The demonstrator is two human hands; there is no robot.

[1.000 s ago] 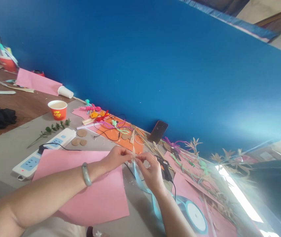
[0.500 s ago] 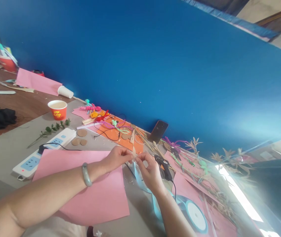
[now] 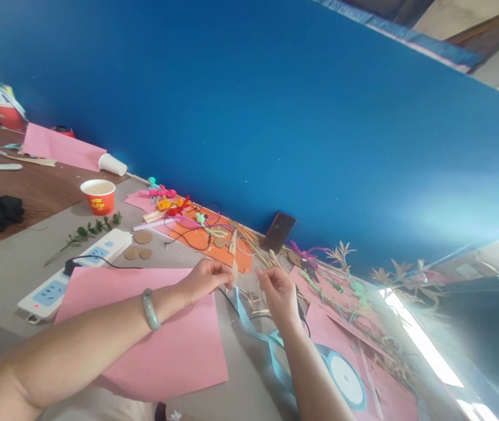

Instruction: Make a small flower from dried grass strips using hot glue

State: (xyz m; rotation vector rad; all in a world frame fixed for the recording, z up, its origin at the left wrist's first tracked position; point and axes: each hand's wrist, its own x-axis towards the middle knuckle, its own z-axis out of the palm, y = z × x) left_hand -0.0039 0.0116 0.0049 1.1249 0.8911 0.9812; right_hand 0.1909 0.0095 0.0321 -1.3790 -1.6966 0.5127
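My left hand (image 3: 207, 279) is closed in a pinch at a thin tan strip (image 3: 234, 245), which looks like dried leaf or wood and stands upright at the fingertips. The end of a light blue ribbon (image 3: 245, 320) meets the same fingertips and hangs down, curling toward its spool (image 3: 349, 381). A short way to the right, my right hand (image 3: 279, 292) is apart from the strip, thumb and forefinger pressed together. Whatever is between them, if anything, is too small to tell. A sheet of pink paper (image 3: 152, 345) lies under my left forearm.
A power strip (image 3: 74, 275) with a plugged black cord, a eucalyptus sprig (image 3: 85, 234) and a red paper cup (image 3: 99, 197) are on the left. Wooden discs (image 3: 143, 237), orange paper (image 3: 196, 234) and a leaning phone (image 3: 278, 233) line the wall. Dried stems (image 3: 381, 351) lie right.
My right hand has come away from the left fingertips, moving right. My left hand keeps its pinch on the strip. More of the hanging ribbon shows between the hands.
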